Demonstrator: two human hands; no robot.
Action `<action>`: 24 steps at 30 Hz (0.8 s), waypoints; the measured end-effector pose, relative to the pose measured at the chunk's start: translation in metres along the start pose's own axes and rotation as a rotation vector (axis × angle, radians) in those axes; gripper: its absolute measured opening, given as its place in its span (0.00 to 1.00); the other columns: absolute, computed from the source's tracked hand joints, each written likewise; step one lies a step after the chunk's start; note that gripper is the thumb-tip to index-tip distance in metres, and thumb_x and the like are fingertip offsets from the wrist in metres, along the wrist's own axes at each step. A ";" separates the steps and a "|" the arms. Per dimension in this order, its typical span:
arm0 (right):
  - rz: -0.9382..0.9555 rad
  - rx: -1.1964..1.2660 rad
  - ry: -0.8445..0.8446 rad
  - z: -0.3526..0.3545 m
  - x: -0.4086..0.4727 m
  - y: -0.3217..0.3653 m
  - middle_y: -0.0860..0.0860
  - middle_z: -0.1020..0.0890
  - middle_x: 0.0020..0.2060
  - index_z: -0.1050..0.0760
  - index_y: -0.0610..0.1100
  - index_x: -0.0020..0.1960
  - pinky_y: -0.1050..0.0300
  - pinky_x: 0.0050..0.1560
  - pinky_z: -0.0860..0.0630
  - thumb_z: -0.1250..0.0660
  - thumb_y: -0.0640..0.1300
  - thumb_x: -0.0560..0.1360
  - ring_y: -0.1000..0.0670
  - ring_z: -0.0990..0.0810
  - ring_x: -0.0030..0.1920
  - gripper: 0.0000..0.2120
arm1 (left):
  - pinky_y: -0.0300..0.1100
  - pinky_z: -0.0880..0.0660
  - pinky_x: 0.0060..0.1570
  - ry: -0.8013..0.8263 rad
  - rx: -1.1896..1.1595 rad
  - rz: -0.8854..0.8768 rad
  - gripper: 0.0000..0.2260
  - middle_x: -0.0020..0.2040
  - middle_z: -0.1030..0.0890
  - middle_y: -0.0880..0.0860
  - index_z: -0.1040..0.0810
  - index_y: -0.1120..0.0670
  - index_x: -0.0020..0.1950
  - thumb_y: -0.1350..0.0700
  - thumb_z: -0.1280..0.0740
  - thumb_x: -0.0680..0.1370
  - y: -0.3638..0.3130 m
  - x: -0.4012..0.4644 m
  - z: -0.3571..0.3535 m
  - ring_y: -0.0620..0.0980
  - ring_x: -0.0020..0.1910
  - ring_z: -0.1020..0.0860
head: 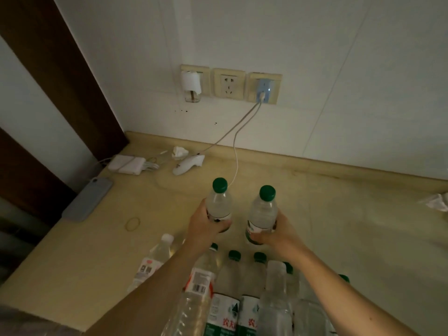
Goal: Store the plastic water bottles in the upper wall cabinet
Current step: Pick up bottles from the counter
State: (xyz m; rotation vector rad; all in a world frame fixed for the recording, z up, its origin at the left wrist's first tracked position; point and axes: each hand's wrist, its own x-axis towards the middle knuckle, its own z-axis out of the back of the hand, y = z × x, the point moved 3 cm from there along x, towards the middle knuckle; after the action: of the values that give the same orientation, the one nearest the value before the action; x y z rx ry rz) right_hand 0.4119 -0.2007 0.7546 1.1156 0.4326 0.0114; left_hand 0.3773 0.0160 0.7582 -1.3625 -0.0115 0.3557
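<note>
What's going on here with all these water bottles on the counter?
A person is holding two clear plastic water bottles with green caps, one in each hand: the left hand grips the left bottle, the right hand grips the right bottle. Both bottles are upright above the beige countertop. More green-capped bottles are clustered at the near edge. A grey phone and white charger lie at the left. No cabinet is in view.

Two bottles up at once: the left hand (202,224) grips one green-capped bottle (219,204), the right hand (275,232) grips the other green-capped bottle (263,214), both upright above the beige counter (97,251). More bottles (232,294) crowd the near edge. Far left lie a phone (87,200) and a rubber band (132,224); wall sockets (229,83) sit beyond.
</note>
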 end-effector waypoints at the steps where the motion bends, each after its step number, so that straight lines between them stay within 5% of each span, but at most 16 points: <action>1: -0.002 0.037 -0.021 0.001 -0.005 0.003 0.62 0.20 0.55 0.30 0.58 0.64 0.65 0.49 0.23 0.17 0.48 0.65 0.60 0.21 0.55 0.33 | 0.42 0.21 0.56 -0.002 -0.002 -0.009 0.25 0.57 0.17 0.49 0.24 0.50 0.64 0.59 0.20 0.70 -0.003 -0.002 0.001 0.49 0.58 0.19; 4: 0.021 0.134 -0.119 0.012 -0.023 0.020 0.65 0.22 0.51 0.31 0.62 0.58 0.71 0.40 0.29 0.16 0.44 0.65 0.63 0.23 0.51 0.32 | 0.47 0.21 0.58 -0.005 -0.021 -0.047 0.23 0.55 0.16 0.47 0.23 0.47 0.60 0.59 0.19 0.70 -0.017 -0.010 0.005 0.47 0.56 0.18; 11: 0.199 0.306 -0.360 0.040 -0.095 0.093 0.63 0.15 0.48 0.28 0.62 0.58 0.71 0.37 0.22 0.16 0.45 0.63 0.67 0.17 0.46 0.31 | 0.31 0.25 0.46 0.079 -0.123 -0.259 0.24 0.54 0.17 0.40 0.23 0.42 0.62 0.52 0.20 0.70 -0.104 -0.049 0.021 0.37 0.53 0.19; 17: 0.420 0.348 -0.500 0.060 -0.182 0.180 0.63 0.14 0.50 0.24 0.60 0.58 0.67 0.42 0.21 0.17 0.47 0.64 0.63 0.16 0.49 0.28 | 0.47 0.22 0.60 0.139 -0.147 -0.495 0.28 0.61 0.19 0.45 0.25 0.43 0.67 0.51 0.20 0.70 -0.223 -0.101 0.050 0.46 0.60 0.21; 20: 0.564 0.339 -0.539 0.076 -0.224 0.233 0.61 0.14 0.51 0.23 0.65 0.54 0.67 0.43 0.20 0.17 0.53 0.60 0.61 0.15 0.51 0.26 | 0.40 0.20 0.52 0.164 -0.173 -0.671 0.24 0.54 0.16 0.41 0.23 0.41 0.62 0.50 0.20 0.69 -0.290 -0.131 0.065 0.42 0.54 0.18; 24: 0.742 0.341 -0.633 0.102 -0.271 0.303 0.58 0.13 0.51 0.22 0.63 0.55 0.55 0.52 0.19 0.18 0.56 0.58 0.56 0.14 0.52 0.27 | 0.36 0.18 0.44 0.171 -0.241 -0.834 0.21 0.50 0.15 0.40 0.21 0.42 0.58 0.49 0.19 0.69 -0.374 -0.168 0.083 0.40 0.49 0.17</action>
State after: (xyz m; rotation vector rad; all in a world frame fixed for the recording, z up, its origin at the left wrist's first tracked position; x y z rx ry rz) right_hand 0.2606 -0.2134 1.1455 1.4854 -0.5775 0.2358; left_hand 0.2918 -0.0083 1.1668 -1.4949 -0.4793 -0.4763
